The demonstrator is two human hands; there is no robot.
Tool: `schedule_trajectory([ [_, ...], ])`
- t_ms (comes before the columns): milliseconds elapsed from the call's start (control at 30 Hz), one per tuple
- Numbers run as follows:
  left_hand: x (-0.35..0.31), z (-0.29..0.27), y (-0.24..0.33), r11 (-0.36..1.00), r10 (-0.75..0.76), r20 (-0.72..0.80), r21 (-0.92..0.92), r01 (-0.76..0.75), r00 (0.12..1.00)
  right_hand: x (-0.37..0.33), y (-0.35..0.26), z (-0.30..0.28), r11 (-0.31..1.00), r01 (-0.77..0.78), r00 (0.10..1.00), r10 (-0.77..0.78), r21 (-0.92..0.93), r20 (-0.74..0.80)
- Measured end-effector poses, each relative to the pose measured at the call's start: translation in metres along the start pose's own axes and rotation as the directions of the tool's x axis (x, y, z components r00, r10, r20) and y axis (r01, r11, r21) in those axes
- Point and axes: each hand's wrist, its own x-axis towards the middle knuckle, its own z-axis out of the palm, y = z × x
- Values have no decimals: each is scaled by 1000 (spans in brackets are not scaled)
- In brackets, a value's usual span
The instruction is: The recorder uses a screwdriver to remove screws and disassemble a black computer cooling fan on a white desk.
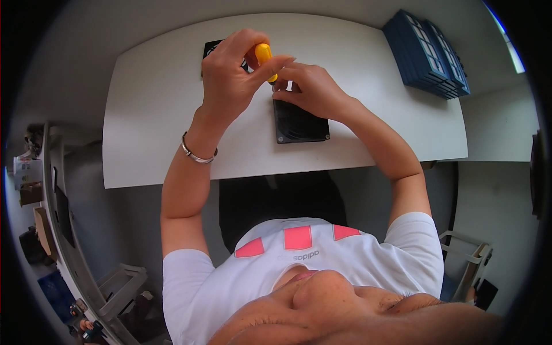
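Using the black square unit [302, 123] as reference. It lies flat on the white table [161, 115], close to the person's edge, glossy dark top, round fastener-like details at its two near corners.

Left hand [227, 72]: beyond the unit and to its left, wrapped around the yellow handle of a screwdriver [263, 54]. Handle up, slight lean, shaft pointing down at the unit's far left corner. Thumb lies across the handle.

Right hand [316, 86]: over the unit's far edge, fingers bent, thumb and fingertips in a narrow pinch by the shaft's lower end — can't tell whether they grip the shaft, a small part, or just steady the corner. Tip contact hidden by those fingers, so can't confirm it's seated.

Metal bracelet [198, 156] on the left wrist, left of the unit and a bit nearer the person.

Second dark item [210, 49] with light markings: further out and left of the unit, mostly behind the left hand — kind unclear.

Stacked blue crates [422, 54]: well apart from the unit, far right, at the table's corner.

Pale cart frame [123, 282]: off the table, well left of the unit, person's side.
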Motion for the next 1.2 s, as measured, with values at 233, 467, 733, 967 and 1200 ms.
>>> schedule_trajectory([
  [233, -6, 2, 0, 991, -71, 30, 116, 67, 997, -2, 8, 16, 990, 129, 985, -135, -59, -105],
  [467, -7, 10, 0, 979, 169, 93, -130, -156, 981, -5, 6, 17, 951, 201, 963, -235, -234, -131],
  [733, -8, 4, -11, 999, -47, 91, -18, 49, 995, -4, 9, 14, 967, 227, 964, -240, -119, -115],
  [967, -7, 8, -3, 997, -51, 31, -56, 53, 998, -3, 3, 18, 987, 128, 979, -141, -96, -148],
  [1200, -5, 5, -6, 956, -83, 114, -273, 111, 990, -3, 4, 16, 986, 132, 977, -147, -104, -153],
])
